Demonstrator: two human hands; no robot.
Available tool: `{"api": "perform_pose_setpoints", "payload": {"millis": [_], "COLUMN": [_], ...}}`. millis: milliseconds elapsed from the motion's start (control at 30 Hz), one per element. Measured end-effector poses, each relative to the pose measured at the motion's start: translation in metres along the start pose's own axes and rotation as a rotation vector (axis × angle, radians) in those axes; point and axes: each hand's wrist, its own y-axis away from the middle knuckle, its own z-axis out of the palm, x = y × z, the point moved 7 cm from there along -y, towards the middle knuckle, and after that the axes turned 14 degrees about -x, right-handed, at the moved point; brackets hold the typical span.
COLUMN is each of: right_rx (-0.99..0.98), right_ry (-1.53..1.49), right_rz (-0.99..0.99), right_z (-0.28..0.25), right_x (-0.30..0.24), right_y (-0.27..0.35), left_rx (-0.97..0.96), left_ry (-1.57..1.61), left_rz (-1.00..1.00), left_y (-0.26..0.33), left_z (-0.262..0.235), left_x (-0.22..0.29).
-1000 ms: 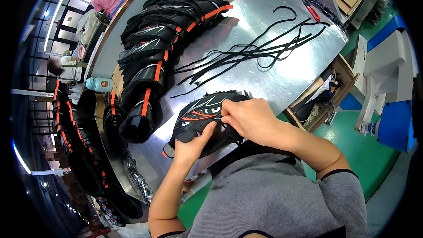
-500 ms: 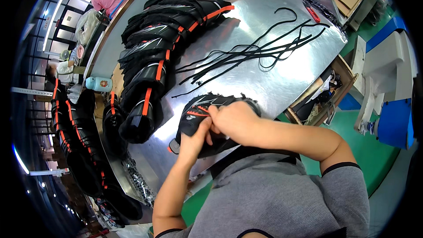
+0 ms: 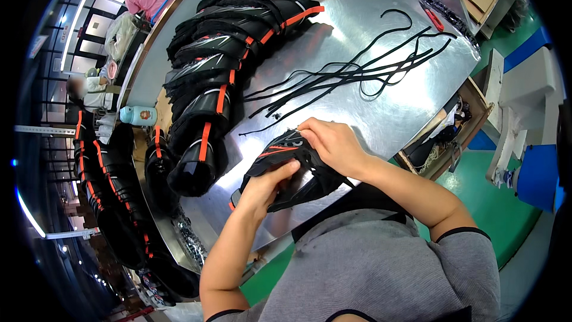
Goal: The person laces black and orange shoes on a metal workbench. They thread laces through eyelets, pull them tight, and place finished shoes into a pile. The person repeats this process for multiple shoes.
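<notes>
Shoe upper (image 3: 322, 182), black with orange-red markings, lies at a slant over the near edge of a metal tabletop (image 3: 393, 104), close against the worker's body. Its long axis runs from lower left, where a small red tab (image 3: 232, 206) shows at one end, toward the right and slightly away from the wearer; the far end is partly covered, so the toe's exact direction cannot be told. Orange-red lines and pale grey shapes streak the side facing away, while the nearer part looks plain black, soft and folded around a gap. The left hand (image 3: 261, 189) grips the lower-left part, thumb laid along the top and fingers hidden beneath. The right hand (image 3: 335, 146) has thumb and forefinger pressed together, pinching the far edge; anything finer between the fingertips is too small to make out. Beyond, loose black laces (image 3: 351, 76) cross one another near a red-handled tool (image 3: 434, 19). To the left, black uppers (image 3: 199, 74) bearing orange-red strips overlap in a long curving row.
</notes>
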Motion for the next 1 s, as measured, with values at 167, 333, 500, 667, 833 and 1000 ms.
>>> {"api": "perform_pose_setpoints", "payload": {"millis": [167,333,500,667,833,1000], "right_rx": [-0.018,0.061,0.114,0.132,0.102,0.116], "right_ry": [0.027,0.129,0.242,0.275,0.237,0.069], "right_rz": [0.029,0.001,0.087,0.045,0.037,0.013], "right_z": [0.003,0.011,0.004,0.007,0.017,0.009], "right_x": [0.005,0.001,0.003,-0.009,-0.008,-0.005], "right_y": [0.002,0.004,0.005,0.002,-0.002,0.001], "left_rx": [0.010,-0.133,-0.293,-0.556,0.253,0.532], "left_ry": [0.024,0.045,0.354,0.801,-0.428,-1.238], "left_rz": [0.031,0.008,0.399,1.228,0.636,0.752], "left_y": [-0.014,-0.008,0.091,0.246,0.138,0.096], "left_z": [-0.007,0.001,0.022,-0.022,-0.009,0.055], "left_x": [-0.007,-0.005,0.056,0.152,0.066,0.023]}}
